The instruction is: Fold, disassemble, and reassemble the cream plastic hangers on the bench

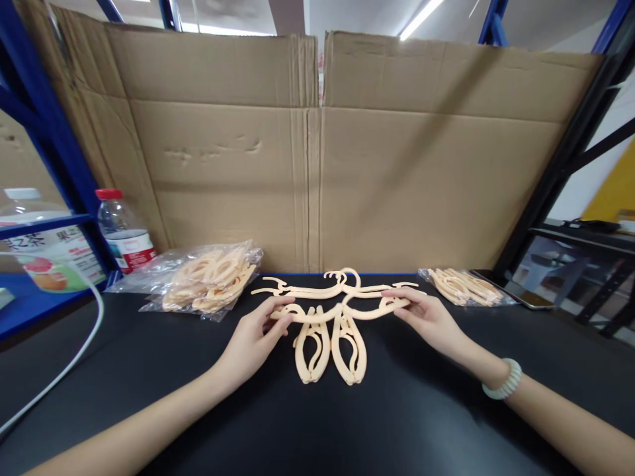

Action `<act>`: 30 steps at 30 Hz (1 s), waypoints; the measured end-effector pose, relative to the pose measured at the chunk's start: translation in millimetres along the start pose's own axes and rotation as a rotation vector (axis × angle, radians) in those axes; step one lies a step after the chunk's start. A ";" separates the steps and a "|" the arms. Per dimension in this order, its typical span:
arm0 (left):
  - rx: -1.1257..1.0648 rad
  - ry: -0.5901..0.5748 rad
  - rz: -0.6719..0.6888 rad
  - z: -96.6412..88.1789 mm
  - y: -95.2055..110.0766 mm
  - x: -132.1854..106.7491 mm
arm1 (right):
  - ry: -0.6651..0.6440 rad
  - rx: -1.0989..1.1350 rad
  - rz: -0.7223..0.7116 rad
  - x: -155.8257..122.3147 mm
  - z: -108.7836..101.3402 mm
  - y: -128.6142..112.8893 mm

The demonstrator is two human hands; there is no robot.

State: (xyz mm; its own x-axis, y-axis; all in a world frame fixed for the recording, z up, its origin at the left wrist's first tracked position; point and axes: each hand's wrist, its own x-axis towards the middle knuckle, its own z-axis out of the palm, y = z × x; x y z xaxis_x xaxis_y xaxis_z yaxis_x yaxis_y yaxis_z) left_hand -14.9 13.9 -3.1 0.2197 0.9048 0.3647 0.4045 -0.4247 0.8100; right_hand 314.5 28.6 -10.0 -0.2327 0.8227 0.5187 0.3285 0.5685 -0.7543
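My left hand [260, 334] pinches the left end of an unfolded cream plastic clothes hanger [364, 313]. At the other end, my right hand [424, 317] grips the same hanger between thumb and fingers. Its hook points away from me. Just behind it lie other unfolded hangers [312, 291] with their hooks close together. Two folded hangers [312, 357] rest on the black table in front, side by side, their upper ends partly covered by the held hanger.
A clear bag of folded hangers [213, 277] lies at the back left, and a smaller bag [464, 286] at the back right beside a phone [526, 295]. Bottles [124, 231] stand at the left by a blue frame. A white cable [84, 350] crosses the left side; cardboard [223, 165] walls the back.
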 end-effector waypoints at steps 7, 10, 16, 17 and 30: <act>-0.350 0.014 -0.141 5.2 25.6 -5.7 | 0.028 0.526 0.272 -4.5 12.9 -24.6; -0.459 -0.003 -0.174 10.1 39.9 -12.8 | 0.073 0.726 0.341 -8.8 19.8 -33.4; -0.504 -0.134 -0.252 21.9 56.0 -25.6 | -0.173 0.686 0.296 -17.2 29.0 -48.3; -0.509 -0.151 -0.256 22.8 56.7 -26.6 | -0.257 0.653 0.278 -18.6 30.6 -51.3; -0.525 -0.085 -0.235 27.4 56.6 -30.2 | -0.590 0.492 0.178 -32.3 42.3 -68.8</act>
State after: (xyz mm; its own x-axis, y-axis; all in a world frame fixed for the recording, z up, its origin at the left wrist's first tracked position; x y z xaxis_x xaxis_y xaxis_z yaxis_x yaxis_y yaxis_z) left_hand 25.7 -38.3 19.2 0.2570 0.9581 0.1268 -0.0388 -0.1209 0.9919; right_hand 260.7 -37.3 8.1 -0.7074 0.6842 0.1774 -0.0038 0.2472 -0.9690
